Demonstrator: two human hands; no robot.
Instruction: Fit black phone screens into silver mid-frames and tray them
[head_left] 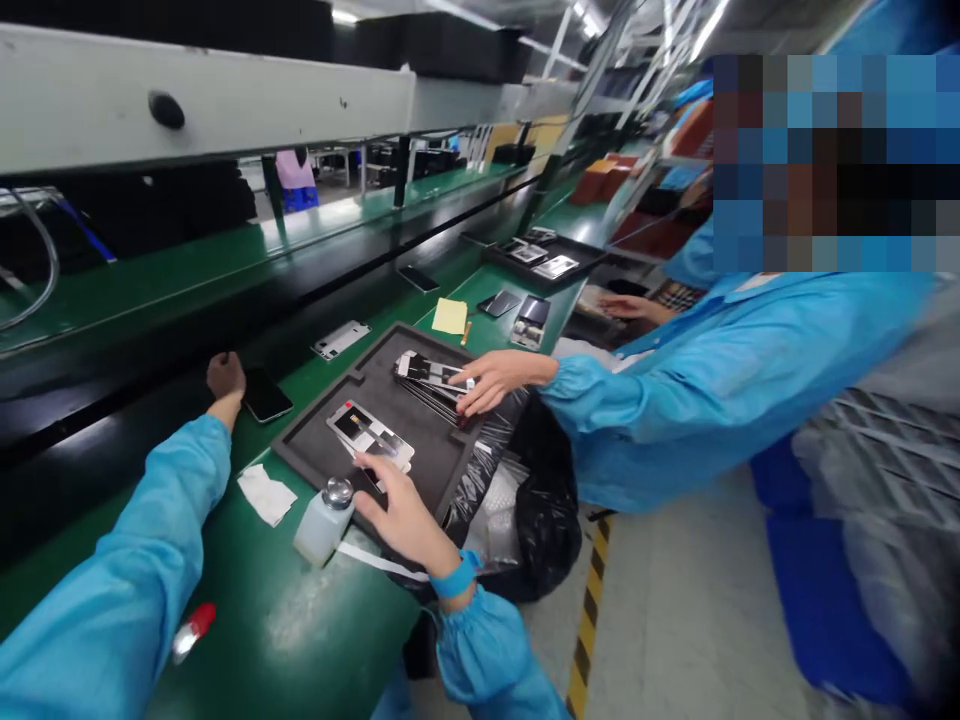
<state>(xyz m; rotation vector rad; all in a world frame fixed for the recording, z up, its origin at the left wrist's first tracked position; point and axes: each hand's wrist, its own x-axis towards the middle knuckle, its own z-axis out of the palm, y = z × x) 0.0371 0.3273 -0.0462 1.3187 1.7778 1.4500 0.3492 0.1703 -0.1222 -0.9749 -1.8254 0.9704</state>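
Panel: thin phone part (371, 436) lying flat in the dark foam tray (315, 455); likely light, stiff, fragile, best lifted by its edges.
Right hand (401, 510): fingertips on the panel's near edge, not closed round it.
Left hand (225, 375): curled loosely, holding nothing, beside a black phone (266, 395).
Nearby: co-worker's hand (499, 380) on another stack (435, 378); white bottle (324, 520) by the tray.

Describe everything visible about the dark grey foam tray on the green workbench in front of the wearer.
The dark grey foam tray is a shallow rectangle with a raised rim and matte, soft-looking surface, lying flat and skewed on the green workbench. It holds flat phone-like panels near the front and a fanned stack of panels at its far end. The right hand rests at its near edge, fingers on the front panels. A co-worker's hand touches the far stack. A white dispenser bottle stands at its near corner.
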